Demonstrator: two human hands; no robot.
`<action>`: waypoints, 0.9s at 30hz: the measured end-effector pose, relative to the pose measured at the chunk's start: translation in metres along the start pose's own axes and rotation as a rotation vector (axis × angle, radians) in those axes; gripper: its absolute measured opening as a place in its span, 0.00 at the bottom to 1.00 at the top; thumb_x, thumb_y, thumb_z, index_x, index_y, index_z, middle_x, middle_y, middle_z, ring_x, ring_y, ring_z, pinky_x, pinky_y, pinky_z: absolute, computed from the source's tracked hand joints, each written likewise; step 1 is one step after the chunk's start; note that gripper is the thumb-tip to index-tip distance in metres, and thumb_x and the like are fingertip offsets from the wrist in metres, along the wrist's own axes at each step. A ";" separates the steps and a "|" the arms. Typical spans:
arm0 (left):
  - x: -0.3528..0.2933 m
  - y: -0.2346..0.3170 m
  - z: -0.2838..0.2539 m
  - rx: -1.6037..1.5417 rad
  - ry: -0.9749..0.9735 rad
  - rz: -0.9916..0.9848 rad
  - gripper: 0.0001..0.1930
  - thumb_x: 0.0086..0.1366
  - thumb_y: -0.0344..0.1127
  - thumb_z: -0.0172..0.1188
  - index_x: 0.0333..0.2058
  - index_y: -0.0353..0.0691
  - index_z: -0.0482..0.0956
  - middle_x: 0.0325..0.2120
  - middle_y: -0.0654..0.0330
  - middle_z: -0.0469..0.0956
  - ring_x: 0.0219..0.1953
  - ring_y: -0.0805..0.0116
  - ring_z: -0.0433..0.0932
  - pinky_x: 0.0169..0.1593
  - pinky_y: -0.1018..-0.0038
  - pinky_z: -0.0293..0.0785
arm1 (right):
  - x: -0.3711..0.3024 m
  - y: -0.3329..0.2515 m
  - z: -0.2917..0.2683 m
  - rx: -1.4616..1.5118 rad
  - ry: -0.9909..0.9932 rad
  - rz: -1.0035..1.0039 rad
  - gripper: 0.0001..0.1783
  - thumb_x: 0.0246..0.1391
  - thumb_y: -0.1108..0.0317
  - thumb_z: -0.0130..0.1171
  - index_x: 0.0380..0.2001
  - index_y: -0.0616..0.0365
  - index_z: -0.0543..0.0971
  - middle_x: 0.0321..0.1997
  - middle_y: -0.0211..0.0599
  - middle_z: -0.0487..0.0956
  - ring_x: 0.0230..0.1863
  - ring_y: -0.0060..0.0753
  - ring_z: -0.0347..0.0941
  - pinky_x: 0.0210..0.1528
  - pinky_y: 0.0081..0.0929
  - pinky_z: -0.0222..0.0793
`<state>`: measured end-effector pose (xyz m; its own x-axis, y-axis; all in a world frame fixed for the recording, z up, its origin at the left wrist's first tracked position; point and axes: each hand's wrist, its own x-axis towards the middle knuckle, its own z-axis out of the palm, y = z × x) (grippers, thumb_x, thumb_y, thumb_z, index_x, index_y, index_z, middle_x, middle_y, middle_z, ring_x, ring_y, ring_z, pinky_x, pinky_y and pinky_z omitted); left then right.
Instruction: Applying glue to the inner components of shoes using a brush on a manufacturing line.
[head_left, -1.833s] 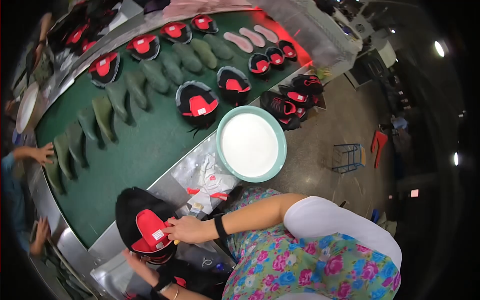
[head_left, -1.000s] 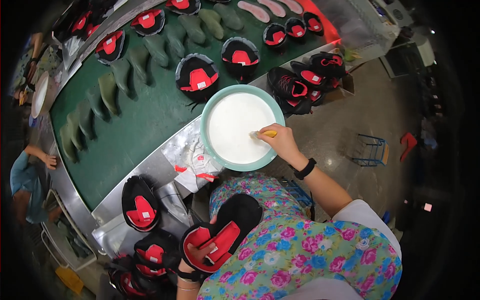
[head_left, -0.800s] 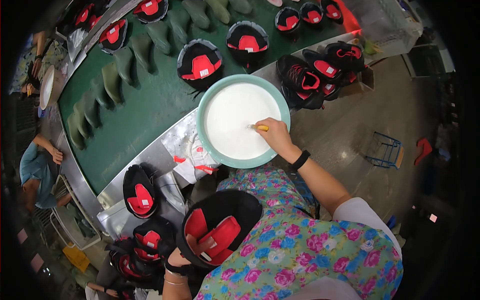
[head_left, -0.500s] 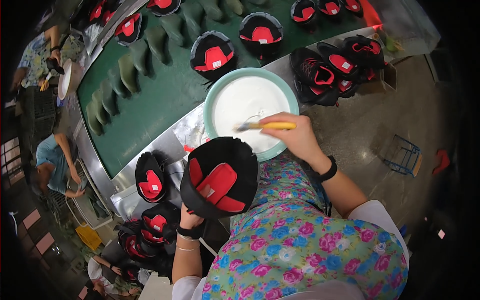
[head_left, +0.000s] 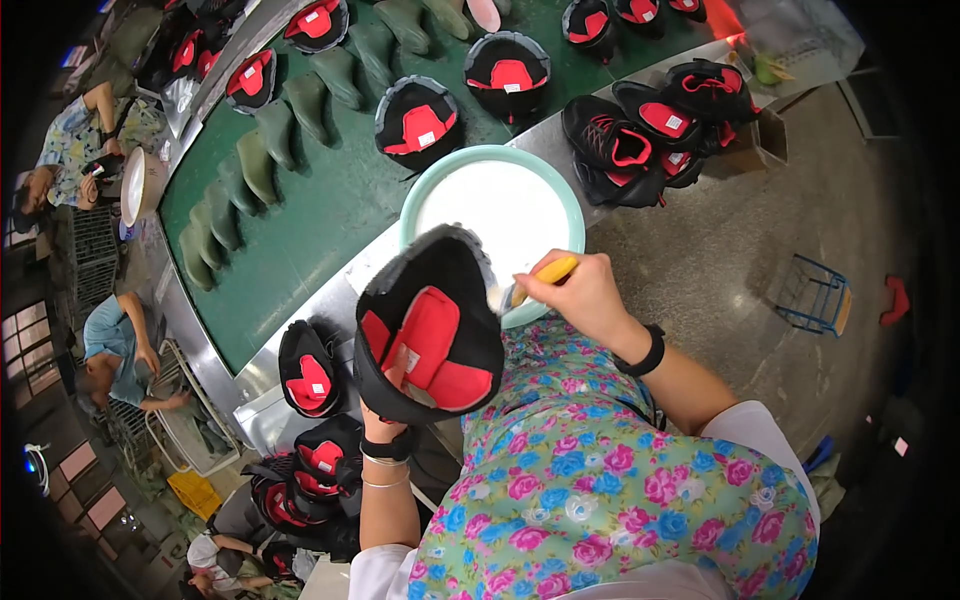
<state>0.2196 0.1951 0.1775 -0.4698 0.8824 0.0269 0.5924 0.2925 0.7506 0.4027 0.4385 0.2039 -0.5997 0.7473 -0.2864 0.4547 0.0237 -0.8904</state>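
My left hand [head_left: 382, 427] holds a black shoe upper [head_left: 392, 352] with red lining from below, its wide opening facing me. Most of those fingers are hidden behind and inside the upper. Closed round a yellow-handled brush [head_left: 556, 269] is my right hand [head_left: 598, 300]; the bristles are at the upper's right edge. A greyish-white wet band shows along the top rim of the upper. Just beyond it stands a pale green basin [head_left: 574, 198] of white liquid [head_left: 490, 200], partly covered by the upper.
On the green conveyor belt [head_left: 300, 220] sit several dark green shoe lasts [head_left: 257, 168] and black-red uppers [head_left: 417, 120]. More uppers are piled at right [head_left: 640, 135] and lower left [head_left: 318, 460]. A blue-framed stool [head_left: 815, 295] stands on the floor. Other people work at far left.
The brush has moved from over the basin down to the upper's right edge. The upper has tilted and shifted slightly left, and its top rim now looks greyish-white.
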 end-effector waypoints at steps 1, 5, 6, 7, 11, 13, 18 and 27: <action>0.004 0.002 -0.003 0.170 0.056 0.080 0.19 0.59 0.21 0.55 0.49 0.42 0.76 0.38 0.56 0.77 0.36 0.67 0.77 0.39 0.72 0.73 | -0.005 -0.012 0.001 0.037 -0.031 0.019 0.12 0.44 0.65 0.68 0.23 0.64 0.80 0.19 0.36 0.79 0.21 0.18 0.74 0.27 0.19 0.69; 0.021 0.014 -0.004 -0.377 0.251 -0.184 0.15 0.61 0.21 0.55 0.47 0.36 0.75 0.40 0.56 0.76 0.41 0.65 0.76 0.44 0.72 0.72 | -0.030 -0.049 0.002 0.189 -0.137 -0.021 0.10 0.44 0.67 0.68 0.24 0.64 0.80 0.20 0.34 0.80 0.23 0.17 0.74 0.28 0.19 0.70; 0.026 0.020 -0.005 -1.120 0.353 -0.523 0.12 0.62 0.19 0.52 0.44 0.32 0.76 0.43 0.54 0.74 0.44 0.62 0.75 0.48 0.69 0.71 | -0.033 -0.051 0.001 0.187 -0.138 -0.021 0.10 0.44 0.67 0.68 0.24 0.64 0.80 0.20 0.34 0.80 0.23 0.17 0.74 0.28 0.19 0.70; 0.018 -0.003 -0.007 -0.906 0.253 -0.446 0.13 0.62 0.21 0.52 0.46 0.31 0.74 0.44 0.54 0.73 0.47 0.65 0.73 0.51 0.69 0.69 | -0.035 -0.055 0.001 0.184 -0.196 -0.072 0.10 0.44 0.68 0.68 0.24 0.63 0.80 0.21 0.34 0.80 0.24 0.17 0.74 0.29 0.19 0.70; -0.003 -0.031 -0.010 -0.904 0.272 -0.423 0.14 0.62 0.22 0.53 0.47 0.33 0.74 0.45 0.54 0.72 0.48 0.64 0.73 0.52 0.69 0.69 | -0.022 -0.051 0.011 0.130 -0.257 -0.131 0.08 0.44 0.69 0.67 0.26 0.62 0.81 0.22 0.32 0.80 0.25 0.17 0.73 0.31 0.18 0.69; -0.011 -0.040 -0.016 -0.279 0.255 -0.036 0.15 0.60 0.26 0.57 0.47 0.37 0.72 0.42 0.60 0.75 0.46 0.67 0.75 0.47 0.71 0.73 | -0.006 -0.044 0.017 0.058 -0.201 -0.215 0.07 0.44 0.70 0.66 0.26 0.62 0.80 0.22 0.32 0.80 0.25 0.18 0.73 0.30 0.19 0.69; -0.023 -0.047 -0.039 -1.360 0.403 -0.684 0.13 0.59 0.33 0.59 0.43 0.37 0.75 0.46 0.53 0.73 0.48 0.58 0.73 0.56 0.62 0.68 | 0.022 -0.052 0.018 -0.047 -0.186 -0.283 0.07 0.45 0.70 0.66 0.28 0.62 0.81 0.24 0.33 0.80 0.25 0.19 0.74 0.30 0.18 0.69; 0.002 -0.038 -0.023 -1.601 -0.141 -0.348 0.16 0.61 0.36 0.57 0.43 0.31 0.73 0.34 0.53 0.79 0.35 0.63 0.79 0.43 0.74 0.77 | 0.029 -0.141 0.072 0.234 -0.853 -0.570 0.08 0.48 0.71 0.64 0.34 0.59 0.82 0.33 0.33 0.82 0.33 0.20 0.76 0.38 0.17 0.69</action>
<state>0.1804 0.1774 0.1643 -0.3146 0.9106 -0.2679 -0.8027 -0.1046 0.5871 0.2733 0.4091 0.2958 -0.9910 -0.0520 0.1232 -0.1247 0.0281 -0.9918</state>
